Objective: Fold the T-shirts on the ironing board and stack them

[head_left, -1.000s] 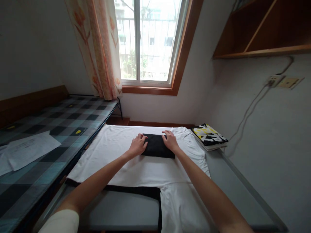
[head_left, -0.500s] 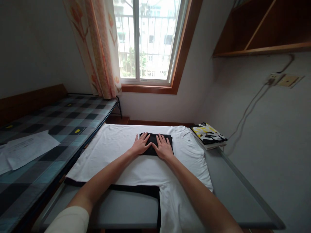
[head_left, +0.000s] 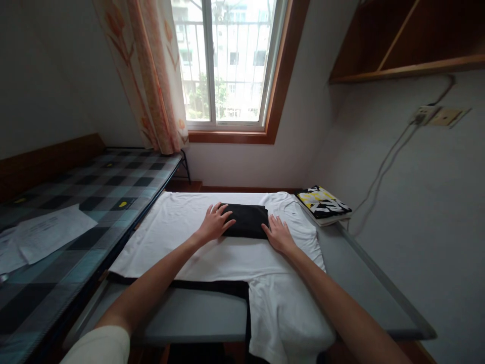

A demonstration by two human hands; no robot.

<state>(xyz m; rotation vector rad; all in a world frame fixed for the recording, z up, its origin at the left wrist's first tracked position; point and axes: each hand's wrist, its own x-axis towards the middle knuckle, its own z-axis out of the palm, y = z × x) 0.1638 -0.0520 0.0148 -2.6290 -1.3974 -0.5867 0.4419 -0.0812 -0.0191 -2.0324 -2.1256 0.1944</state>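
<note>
A flat, folded black cloth bundle [head_left: 247, 221] lies on a white T-shirt [head_left: 182, 217] spread across a grey table [head_left: 193, 313]. My left hand [head_left: 215, 222] rests over the bundle's left end, fingers spread. At the right end, my right hand [head_left: 279, 232] lies with fingers stretched out, its thumb touching or close to the black edge. The shirt's near sleeve hangs over the front of the table, and a black layer shows under its lower hem. Neither hand grips anything.
A book with a yellow, black and white cover [head_left: 323, 205] sits at the table's back right. To the left is a bed with a checked mattress [head_left: 140, 182] and white papers [head_left: 49, 235] on it. A wall shelf [head_left: 409, 65] overhangs the right; cables [head_left: 382, 167] hang below it.
My hands have moved apart from the middle of the black bundle to its two ends, uncovering its top. The view has shifted slightly.
</note>
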